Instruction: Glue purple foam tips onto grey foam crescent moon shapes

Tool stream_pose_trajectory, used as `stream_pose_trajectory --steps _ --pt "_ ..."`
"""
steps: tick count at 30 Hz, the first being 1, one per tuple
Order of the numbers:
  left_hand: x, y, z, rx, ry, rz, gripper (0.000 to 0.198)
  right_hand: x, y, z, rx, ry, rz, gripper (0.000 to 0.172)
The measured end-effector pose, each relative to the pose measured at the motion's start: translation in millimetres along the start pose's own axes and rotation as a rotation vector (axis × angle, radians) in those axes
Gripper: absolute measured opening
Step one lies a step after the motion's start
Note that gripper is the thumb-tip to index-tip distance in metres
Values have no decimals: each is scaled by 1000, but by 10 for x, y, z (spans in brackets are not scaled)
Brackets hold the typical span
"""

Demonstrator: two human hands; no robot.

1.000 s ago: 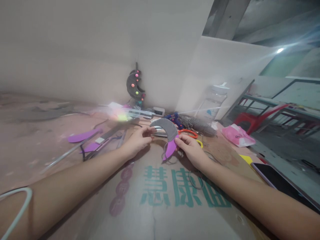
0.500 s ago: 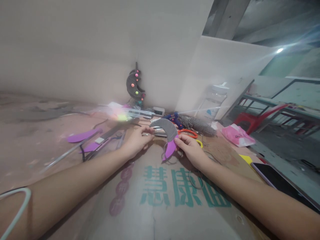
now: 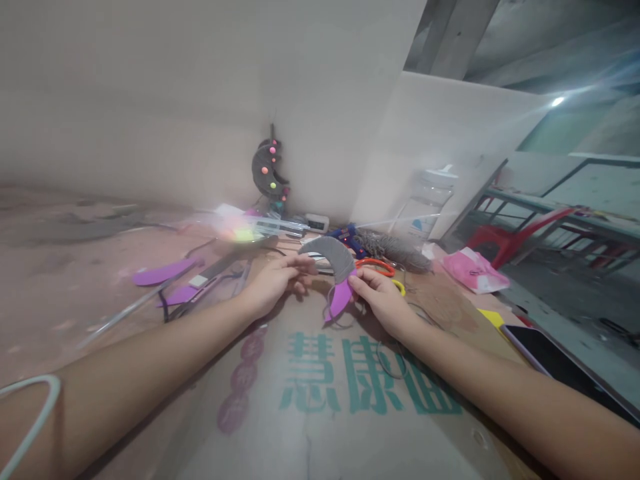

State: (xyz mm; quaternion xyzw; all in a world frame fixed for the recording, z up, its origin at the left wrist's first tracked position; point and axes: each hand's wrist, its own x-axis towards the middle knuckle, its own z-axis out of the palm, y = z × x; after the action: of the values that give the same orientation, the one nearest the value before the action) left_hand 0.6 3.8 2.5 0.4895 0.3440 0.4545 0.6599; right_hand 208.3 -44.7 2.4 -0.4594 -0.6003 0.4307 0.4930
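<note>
A purple crescent, its upper part wound with grey yarn, is held up over the printed cardboard. My right hand pinches it between thumb and fingers on the bare purple stretch near the lower end. My left hand is beside the wrapped upper tip, fingers stretched out and apart; whether a fingertip touches the crescent I cannot tell. Loose yarn curls below the crescent and by my right wrist.
Behind lie a grey yarn bundle, a blue glue gun and orange-handled scissors. Purple cutouts rest at left. A phone and pink packet are right. A decorated crescent hangs against the wall.
My left hand's fingers have loosened from the crescent's upper tip and stretched out. My right hand keeps its pinch, and the crescent has hardly moved.
</note>
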Motion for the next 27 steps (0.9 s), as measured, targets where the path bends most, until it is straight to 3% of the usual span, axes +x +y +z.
stream_pose_trajectory --steps 3,6,9,12,17,21,25,27 --pt "-7 1 3 -4 -24 -23 41 6 7 0 3 4 -16 33" --pt "-35 11 4 68 -42 3 36 6 1 1 -20 -15 -20 33" --pt "-79 22 4 303 -135 95 25 -6 -16 11 -42 -48 7 33" --pt "-108 18 0 508 -183 154 35 -19 -28 21 -105 -95 21 32" --pt "-113 14 -1 552 -115 126 40 -33 -32 31 -377 -181 -61 30" --pt "-137 59 32 585 -84 116 38 -34 -69 52 -443 -230 -68 33" --pt "-157 94 70 629 22 83 41 16 -261 -38 -484 -348 -131 27" --pt "-145 83 72 615 88 72 41 57 -409 -157 -556 -328 -175 24"
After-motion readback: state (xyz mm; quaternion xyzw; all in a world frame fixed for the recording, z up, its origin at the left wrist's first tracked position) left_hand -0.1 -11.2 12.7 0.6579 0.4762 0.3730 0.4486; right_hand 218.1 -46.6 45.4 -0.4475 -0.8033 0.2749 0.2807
